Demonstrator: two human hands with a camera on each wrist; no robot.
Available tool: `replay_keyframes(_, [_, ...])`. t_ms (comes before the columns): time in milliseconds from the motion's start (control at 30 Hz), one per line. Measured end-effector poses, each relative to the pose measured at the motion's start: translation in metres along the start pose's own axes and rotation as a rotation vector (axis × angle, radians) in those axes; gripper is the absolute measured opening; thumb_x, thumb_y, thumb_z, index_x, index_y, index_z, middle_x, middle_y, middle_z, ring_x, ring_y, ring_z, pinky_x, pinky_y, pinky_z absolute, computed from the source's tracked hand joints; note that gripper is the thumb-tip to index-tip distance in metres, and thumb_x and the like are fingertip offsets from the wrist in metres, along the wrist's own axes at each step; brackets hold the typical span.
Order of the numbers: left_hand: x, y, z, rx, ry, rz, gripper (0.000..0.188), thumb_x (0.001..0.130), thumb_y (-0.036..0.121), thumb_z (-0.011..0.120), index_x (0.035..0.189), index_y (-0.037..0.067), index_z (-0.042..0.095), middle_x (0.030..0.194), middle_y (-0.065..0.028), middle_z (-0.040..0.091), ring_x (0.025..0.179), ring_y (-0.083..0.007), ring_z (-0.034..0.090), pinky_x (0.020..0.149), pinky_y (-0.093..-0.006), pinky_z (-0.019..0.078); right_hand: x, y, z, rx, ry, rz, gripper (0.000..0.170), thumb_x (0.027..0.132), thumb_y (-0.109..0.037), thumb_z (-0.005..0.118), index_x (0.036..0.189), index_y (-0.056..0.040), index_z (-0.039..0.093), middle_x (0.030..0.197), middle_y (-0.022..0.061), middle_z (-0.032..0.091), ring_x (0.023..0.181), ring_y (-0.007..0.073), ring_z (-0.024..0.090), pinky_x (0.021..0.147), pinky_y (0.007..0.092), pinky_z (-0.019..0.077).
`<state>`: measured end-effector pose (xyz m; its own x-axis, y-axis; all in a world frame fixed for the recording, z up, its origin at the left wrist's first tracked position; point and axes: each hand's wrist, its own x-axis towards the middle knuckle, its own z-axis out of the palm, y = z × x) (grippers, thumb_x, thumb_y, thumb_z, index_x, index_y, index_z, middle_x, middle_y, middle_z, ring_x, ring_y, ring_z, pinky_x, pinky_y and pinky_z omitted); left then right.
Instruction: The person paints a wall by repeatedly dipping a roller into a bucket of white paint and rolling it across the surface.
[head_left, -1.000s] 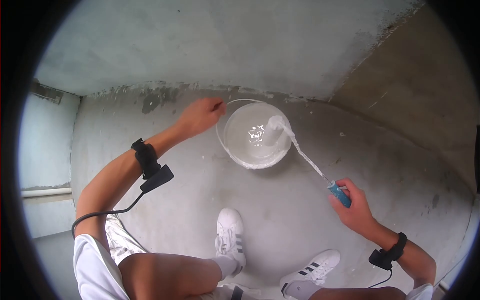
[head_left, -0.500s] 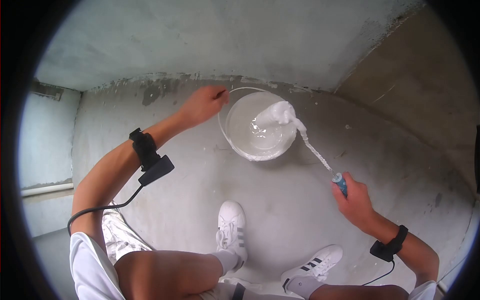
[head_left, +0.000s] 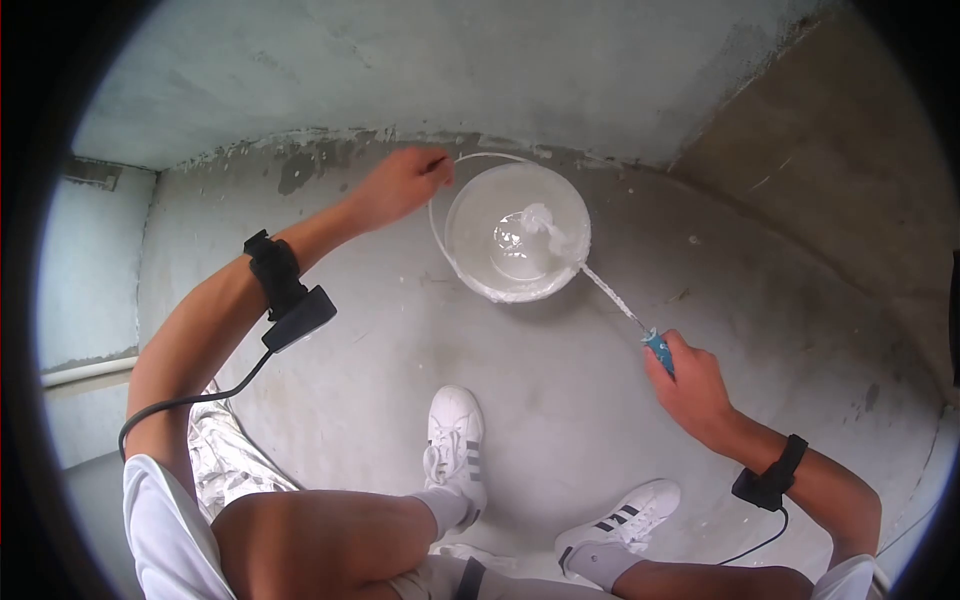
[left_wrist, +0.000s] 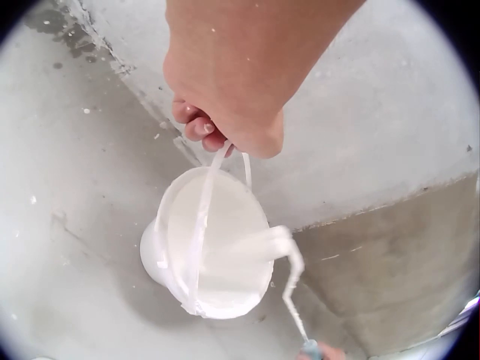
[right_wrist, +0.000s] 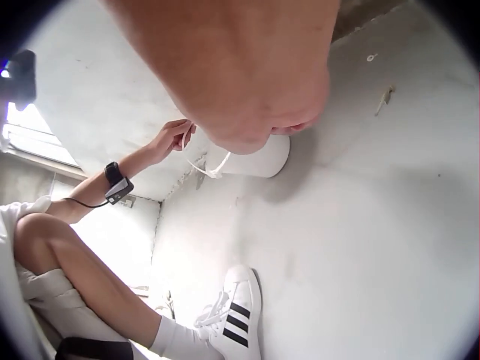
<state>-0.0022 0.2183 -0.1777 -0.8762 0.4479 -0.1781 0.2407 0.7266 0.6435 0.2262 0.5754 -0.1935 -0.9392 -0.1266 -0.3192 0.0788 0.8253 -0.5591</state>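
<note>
Bucket (head_left: 480, 275) tilts at upper centre, its wire handle (left_wrist: 202, 232) gripped by curled left hand (head_left: 400, 186); right hand (head_left: 697, 392) clasps the blue roller grip (head_left: 659, 352).

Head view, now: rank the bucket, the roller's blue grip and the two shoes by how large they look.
1. Bucket: largest.
2. Left shoe and right shoe: too alike to rank.
3. Blue grip: smallest, partly covered by the fingers.
</note>
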Motion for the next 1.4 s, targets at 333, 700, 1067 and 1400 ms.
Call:
replay_keyframes(333, [0.0, -0.006, 0.001, -0.057, -0.029, 0.014, 0.03, 0.1, 0.027, 0.048, 0.092, 0.0, 0.059, 0.08, -0.0042, 0.056, 0.075, -0.0135, 0.051, 0.071, -0.0306, 0.0438, -0.007, 0.006, 0.007, 0.062, -0.004, -0.012, 0.019, 0.096, -0.017, 0.056, 0.092, -0.0004, 0.049, 0.068, 0.0187, 0.059, 0.06, 0.0395, 0.06, 0.055, 0.0433, 0.0459])
replay_keyframes(700, [0.003, -0.002, -0.002, -0.011, -0.051, -0.046, 0.033, 0.101, 0.028, 0.047, 0.09, -0.001, 0.059, 0.078, -0.0046, 0.055, 0.075, -0.0132, 0.051, 0.071, -0.0307, 0.0435, -0.005, 0.007, 0.007, 0.025, -0.024, 0.005, 0.019, 0.096, -0.018, 0.056, 0.093, -0.0004, 0.049, 0.069, 0.0202, 0.059, 0.06, 0.0404, 0.06, 0.055, 0.0439, 0.0463])
replay_keyframes(1067, [0.007, -0.002, 0.001, -0.029, -0.023, -0.051, 0.034, 0.101, 0.029, 0.047, 0.091, -0.001, 0.058, 0.076, -0.0045, 0.054, 0.074, -0.0141, 0.05, 0.07, -0.0311, 0.043, -0.003, 0.004, 0.007, 0.047, -0.013, -0.024, 0.019, 0.096, -0.019, 0.057, 0.095, -0.0009, 0.05, 0.069, 0.0193, 0.06, 0.06, 0.0395, 0.06, 0.055, 0.0437, 0.0468])
replay_keyframes(1400, [0.006, -0.002, 0.002, -0.056, -0.013, -0.054, 0.031, 0.096, 0.026, 0.047, 0.09, -0.002, 0.06, 0.073, -0.007, 0.053, 0.071, -0.0154, 0.049, 0.068, -0.0326, 0.0416, 0.001, 0.012, 0.007, 0.01, 0.04, -0.056, 0.02, 0.096, -0.018, 0.056, 0.093, 0.0001, 0.049, 0.065, 0.0187, 0.058, 0.059, 0.0394, 0.061, 0.054, 0.0425, 0.0466])
